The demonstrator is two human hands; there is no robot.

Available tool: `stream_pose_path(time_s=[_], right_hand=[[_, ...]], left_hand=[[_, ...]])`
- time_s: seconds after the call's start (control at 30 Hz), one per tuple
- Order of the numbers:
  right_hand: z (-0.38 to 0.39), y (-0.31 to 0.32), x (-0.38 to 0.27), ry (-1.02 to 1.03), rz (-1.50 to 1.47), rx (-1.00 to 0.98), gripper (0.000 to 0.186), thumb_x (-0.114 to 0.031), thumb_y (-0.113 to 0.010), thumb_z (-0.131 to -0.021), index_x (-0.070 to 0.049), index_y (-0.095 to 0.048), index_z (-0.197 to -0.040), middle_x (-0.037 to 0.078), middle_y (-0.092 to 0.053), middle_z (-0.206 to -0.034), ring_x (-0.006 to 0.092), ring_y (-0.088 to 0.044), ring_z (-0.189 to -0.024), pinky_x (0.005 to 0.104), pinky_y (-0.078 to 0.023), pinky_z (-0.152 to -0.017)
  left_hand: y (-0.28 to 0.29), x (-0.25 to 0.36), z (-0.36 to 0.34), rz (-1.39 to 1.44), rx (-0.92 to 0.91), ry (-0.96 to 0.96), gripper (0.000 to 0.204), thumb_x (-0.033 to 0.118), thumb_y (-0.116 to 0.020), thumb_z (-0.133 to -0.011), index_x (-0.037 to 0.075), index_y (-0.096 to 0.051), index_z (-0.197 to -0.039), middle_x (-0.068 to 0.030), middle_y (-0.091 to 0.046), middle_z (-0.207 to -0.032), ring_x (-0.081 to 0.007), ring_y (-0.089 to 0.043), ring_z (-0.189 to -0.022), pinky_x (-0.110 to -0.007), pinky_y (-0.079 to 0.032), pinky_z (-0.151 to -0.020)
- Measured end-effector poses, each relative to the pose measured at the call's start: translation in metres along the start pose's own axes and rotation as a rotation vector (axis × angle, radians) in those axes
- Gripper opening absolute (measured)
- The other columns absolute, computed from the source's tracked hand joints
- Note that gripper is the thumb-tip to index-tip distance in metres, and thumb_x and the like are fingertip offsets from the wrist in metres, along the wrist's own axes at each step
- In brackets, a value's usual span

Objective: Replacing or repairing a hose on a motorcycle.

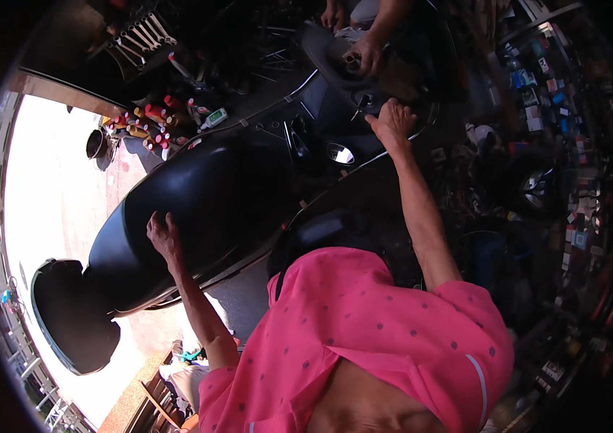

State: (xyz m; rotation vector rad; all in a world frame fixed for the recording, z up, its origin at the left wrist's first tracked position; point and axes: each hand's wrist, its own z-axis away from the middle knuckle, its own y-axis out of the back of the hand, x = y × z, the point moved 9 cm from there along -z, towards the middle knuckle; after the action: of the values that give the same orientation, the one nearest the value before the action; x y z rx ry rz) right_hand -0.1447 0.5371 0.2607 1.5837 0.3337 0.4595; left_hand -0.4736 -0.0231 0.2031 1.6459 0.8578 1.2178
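Here, a smooth, rounded black seat (195,189) curves beneath the left hand (165,239).

A bright pink short-sleeved shirt (360,325), worn open at the neck, shows scattered dark dots and a pale curved stripe (479,382).
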Motion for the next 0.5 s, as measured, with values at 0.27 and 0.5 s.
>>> stream_pose_path(time_s=[0.27, 0.5], right_hand=[[0.013, -0.014, 0.000, -0.298, -0.304, -0.008, 0.070, -0.036, -0.084, -0.072, 0.005, -0.050, -0.118, 0.022, -0.063, -0.106, 0.0377, -0.065, -0.095, 0.0461, -0.054, -0.078], [0.011, -0.007, -0.003, -0.309, -0.353, 0.145, 0.065, -0.030, -0.086, -0.070, 0.005, -0.052, -0.112, 0.023, -0.060, -0.109, 0.0381, -0.062, -0.099, 0.0453, -0.053, -0.082]], left_hand=[[-0.072, 0.031, -0.058, -0.419, 0.001, -0.119, 0.085, 0.072, -0.040, -0.089, 0.009, -0.039, -0.147, -0.0122, -0.033, -0.155, -0.0299, -0.020, -0.147, -0.063, -0.006, -0.113], [-0.071, 0.048, -0.067, -0.318, 0.095, -0.125, 0.068, 0.058, -0.044, -0.094, 0.010, -0.046, -0.142, -0.0103, -0.039, -0.152, -0.0302, -0.026, -0.144, -0.059, -0.008, -0.115]])
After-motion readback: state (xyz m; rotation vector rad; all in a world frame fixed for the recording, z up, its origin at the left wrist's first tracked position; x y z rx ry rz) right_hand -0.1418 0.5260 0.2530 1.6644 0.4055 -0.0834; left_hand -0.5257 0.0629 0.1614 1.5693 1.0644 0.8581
